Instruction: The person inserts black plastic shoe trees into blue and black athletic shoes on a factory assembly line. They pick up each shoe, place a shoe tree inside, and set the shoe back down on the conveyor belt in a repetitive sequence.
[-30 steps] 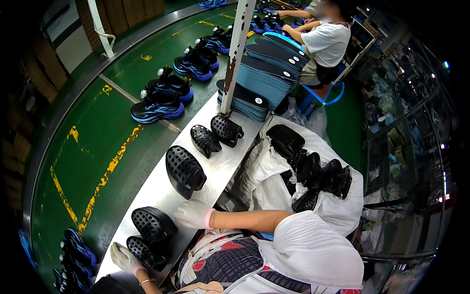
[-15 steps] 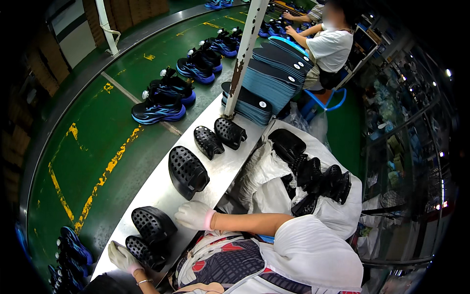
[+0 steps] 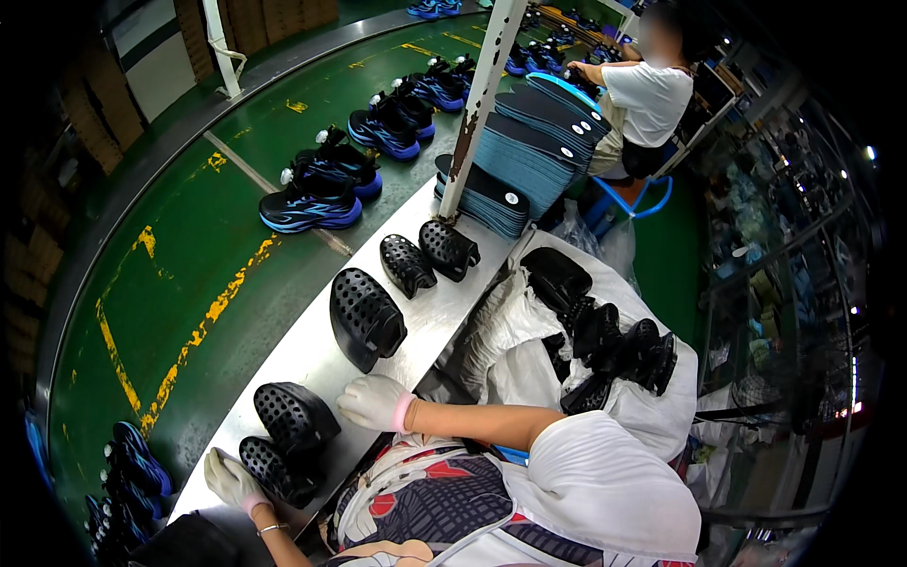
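Note:
My left hand (image 3: 235,481), in a white glove, rests at the near left end of the metal ledge (image 3: 316,364), fingers stretched out and holding nothing. Beside it lie two black shoe-shaped plastic pieces dotted with holes, a smaller piece (image 3: 280,471) and a larger piece (image 3: 295,416). My right hand (image 3: 372,403), gloved in white with a pink cuff, lies on the ledge with fingers extended and slightly bent, empty. Just beyond it stands a big perforated black piece (image 3: 365,319). Farther along sit two more, a narrow piece (image 3: 407,266) and a rounder piece (image 3: 448,250).
Black-and-blue sneakers (image 3: 310,210) line the green conveyor (image 3: 198,246) on the left. Stacked insoles (image 3: 529,161) stand behind a chipped white post (image 3: 474,123). At right, a white sack (image 3: 661,416) holds more black pieces (image 3: 605,340). Another person (image 3: 647,99) works farther back.
The view has shifted slightly. Both hands stay in nearly the same spots beside the black pieces. The person farther back has drawn their arms a little to the right.

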Demonstrator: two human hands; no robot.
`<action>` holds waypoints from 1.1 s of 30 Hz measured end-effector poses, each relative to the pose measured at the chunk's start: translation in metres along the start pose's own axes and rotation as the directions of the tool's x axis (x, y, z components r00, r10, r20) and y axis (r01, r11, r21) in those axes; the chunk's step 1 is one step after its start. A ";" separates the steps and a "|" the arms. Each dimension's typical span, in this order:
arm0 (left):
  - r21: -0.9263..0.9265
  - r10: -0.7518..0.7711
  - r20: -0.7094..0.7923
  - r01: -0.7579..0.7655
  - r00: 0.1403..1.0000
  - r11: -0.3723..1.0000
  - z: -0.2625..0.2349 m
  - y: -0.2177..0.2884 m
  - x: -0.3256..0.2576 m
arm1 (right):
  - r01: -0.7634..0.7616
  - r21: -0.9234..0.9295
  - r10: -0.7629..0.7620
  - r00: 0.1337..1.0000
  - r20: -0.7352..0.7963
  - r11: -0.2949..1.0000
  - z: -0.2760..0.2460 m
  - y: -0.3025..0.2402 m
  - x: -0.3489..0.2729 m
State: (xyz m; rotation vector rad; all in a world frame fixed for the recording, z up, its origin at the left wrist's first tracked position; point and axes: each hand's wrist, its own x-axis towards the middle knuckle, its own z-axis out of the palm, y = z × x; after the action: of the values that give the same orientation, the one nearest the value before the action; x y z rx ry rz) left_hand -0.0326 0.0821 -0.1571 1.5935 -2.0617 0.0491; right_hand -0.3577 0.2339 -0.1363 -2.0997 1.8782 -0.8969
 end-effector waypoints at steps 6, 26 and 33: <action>-0.014 -0.011 0.010 0.011 1.000 1.000 -0.005 0.009 0.001 | -0.024 0.038 0.024 1.000 -0.007 0.999 -0.001 -0.003 0.000; -0.150 -0.025 -0.018 0.022 1.000 0.988 -0.020 0.011 0.009 | 0.059 0.041 -0.069 0.937 0.343 0.997 -0.137 -0.112 0.038; -0.107 -0.098 0.010 0.098 0.995 0.989 -0.037 0.012 0.005 | 0.067 -0.309 -0.030 0.992 0.123 0.949 -0.186 -0.053 0.180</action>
State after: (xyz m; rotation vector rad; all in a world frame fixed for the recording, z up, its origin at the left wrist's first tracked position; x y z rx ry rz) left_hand -0.0299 0.0936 -0.1198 1.6273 -1.9522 -0.0984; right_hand -0.4113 0.1192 0.0954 -2.3263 2.0260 -0.4947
